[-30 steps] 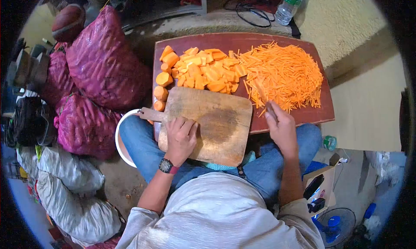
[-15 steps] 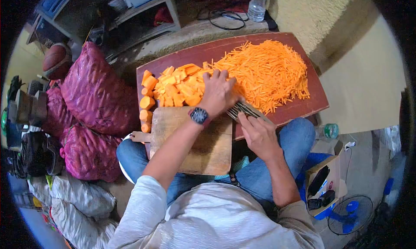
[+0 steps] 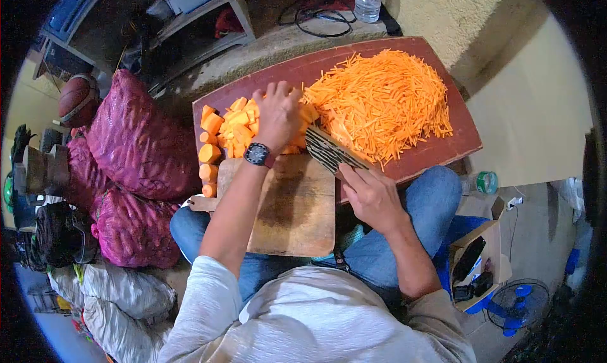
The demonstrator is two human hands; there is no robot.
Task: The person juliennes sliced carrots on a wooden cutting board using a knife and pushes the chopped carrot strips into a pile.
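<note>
Reaching across the wooden cutting board (image 3: 294, 205), the person's left hand (image 3: 278, 113) lies palm down, fingers spread and curled over the pile of carrot chunks (image 3: 231, 126) at the far left of the reddish-brown surface (image 3: 442, 151); whether any chunks are actually gripped under the palm cannot be told. The right hand (image 3: 373, 195) is closed around the handle of a wide knife (image 3: 330, 151), whose blade looks ridged or slotted and lies flat just right of the left hand, touching the near edge of the chunks. To the right of the chunks, a big heap of carrot strips (image 3: 386, 101) covers most of the surface. The chunks appear stiff, dense and light enough one at a time, with moist cut faces that could be slippery, so they would be best taken a few together, pinched across their flat sides rather than their rounded skins. The strips look thin and limp, likely to scatter if scooped carelessly. A few round carrot pieces (image 3: 208, 170) sit in a row along the left edge, just beside the board's handle. Left of the person lie red mesh sacks (image 3: 136, 148) and a ball (image 3: 77, 101); a water bottle (image 3: 368, 1) stands at the far side, beyond the surface.
</note>
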